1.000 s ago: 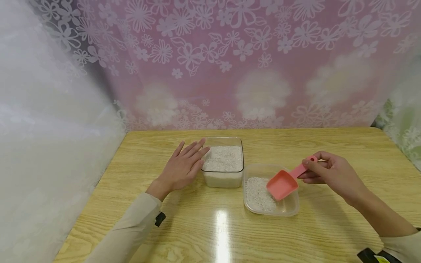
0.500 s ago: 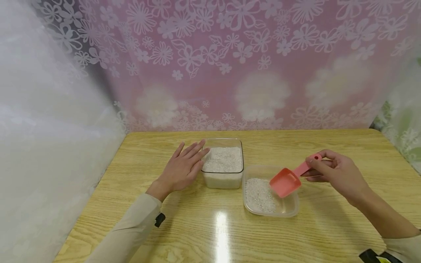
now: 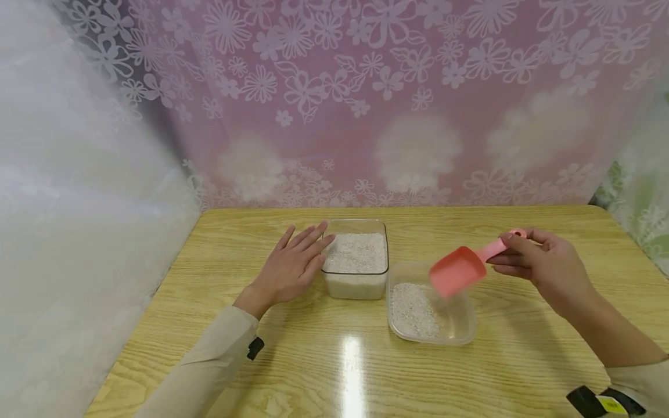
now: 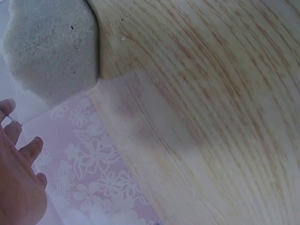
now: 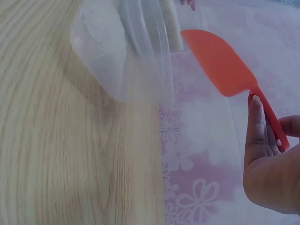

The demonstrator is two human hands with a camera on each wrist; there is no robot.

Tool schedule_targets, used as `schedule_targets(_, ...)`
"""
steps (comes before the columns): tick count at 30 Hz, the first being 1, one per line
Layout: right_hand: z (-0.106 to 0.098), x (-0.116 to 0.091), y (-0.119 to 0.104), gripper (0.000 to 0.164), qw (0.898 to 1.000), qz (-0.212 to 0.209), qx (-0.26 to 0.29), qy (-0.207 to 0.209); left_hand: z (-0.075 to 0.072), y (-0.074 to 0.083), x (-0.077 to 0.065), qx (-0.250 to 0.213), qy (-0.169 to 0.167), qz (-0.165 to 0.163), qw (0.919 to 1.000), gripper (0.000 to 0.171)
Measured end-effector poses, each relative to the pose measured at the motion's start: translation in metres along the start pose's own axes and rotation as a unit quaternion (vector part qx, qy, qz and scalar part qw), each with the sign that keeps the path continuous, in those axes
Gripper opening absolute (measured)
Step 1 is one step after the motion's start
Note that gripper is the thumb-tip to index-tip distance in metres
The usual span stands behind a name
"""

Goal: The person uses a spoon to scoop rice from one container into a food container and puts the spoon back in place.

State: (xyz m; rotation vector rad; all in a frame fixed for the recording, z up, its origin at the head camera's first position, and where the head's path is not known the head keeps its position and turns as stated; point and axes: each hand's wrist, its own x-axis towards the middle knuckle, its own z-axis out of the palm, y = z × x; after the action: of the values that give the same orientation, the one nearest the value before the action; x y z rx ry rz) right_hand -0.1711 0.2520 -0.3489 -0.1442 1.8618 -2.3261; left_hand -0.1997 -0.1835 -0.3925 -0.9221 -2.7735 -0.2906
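Note:
My right hand [image 3: 554,273] pinches the handle of a coral-pink scoop [image 3: 457,270], whose tilted bowl shows bare inside. The scoop is held over the back of a low clear plastic container [image 3: 461,328] with a layer of white rice [image 3: 413,313] mostly on its left side. Just left of it stands a square glass container [image 3: 355,273], filled well up with rice [image 3: 358,252]. My left hand [image 3: 286,270] lies with fingers extended at the left rim of the glass container. In the right wrist view the scoop [image 5: 220,63] appears from below, gripped between thumb and fingers.
Both containers stand on a wood-grain table [image 3: 292,360]. A pink floral curtain [image 3: 334,116] hangs along its back edge, and a whitish sheet [image 3: 94,232] hangs on the left. Black bands with cameras sit on both wrists.
My right hand has lifted the scoop up and slightly to the right, away from the rice in the plastic container. The left hand and both containers stay where they were.

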Motion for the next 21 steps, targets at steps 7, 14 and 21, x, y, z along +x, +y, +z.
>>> schedule_targets(7,0.009,0.011,-0.005,0.012,0.993,0.011,0.119,-0.017,0.0,0.0,-0.001,0.0,-0.003,-0.004,1.0,0.051)
schedule_targets(14,0.027,0.028,-0.011,0.018,0.981,0.004,0.183,-0.064,0.0,0.0,0.001,0.0,-0.005,-0.006,1.0,0.052)
schedule_targets(21,0.055,0.047,-0.014,0.016,0.976,0.019,0.208,-0.067,-0.001,0.001,0.001,0.003,-0.008,-0.007,0.9999,0.053)
